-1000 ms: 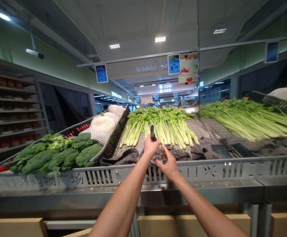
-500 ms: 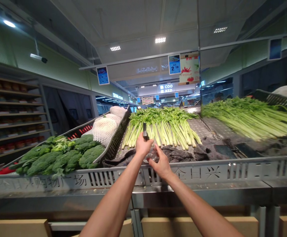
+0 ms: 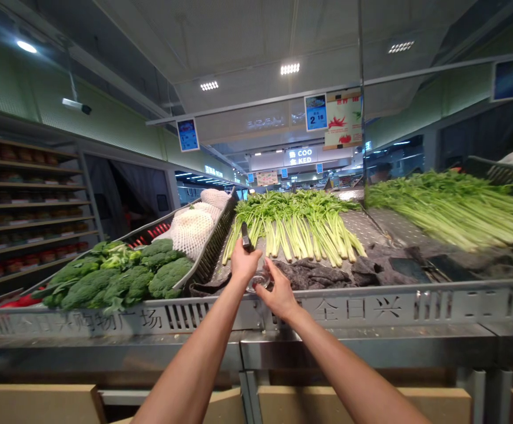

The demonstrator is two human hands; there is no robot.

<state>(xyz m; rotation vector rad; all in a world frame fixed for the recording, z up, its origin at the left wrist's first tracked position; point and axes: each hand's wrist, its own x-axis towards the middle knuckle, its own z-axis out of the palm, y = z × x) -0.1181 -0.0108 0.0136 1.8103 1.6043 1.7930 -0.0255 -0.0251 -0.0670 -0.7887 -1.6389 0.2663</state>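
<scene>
Left hand (image 3: 244,262), right hand (image 3: 279,292) hold clear bottle (image 3: 261,275) (celery (image 3: 298,227) beyond).

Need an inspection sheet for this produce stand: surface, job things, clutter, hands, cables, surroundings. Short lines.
Surface: patterned metal display bed behind a grey slotted front wall with cut-out lettering.
Job's things: clear round object between the hands; dark piece rising above the left; whether they join is unclear.
Clutter: dark crumpled cloth along the front; celery behind it; broccoli and white netted items to the left.
Hands: left hand closed around the dark piece's base; right hand curved at the clear object, grip unclear.
Cables: nothing seen.
Surroundings: stocked shelves at left; hanging price sign overhead.
</scene>
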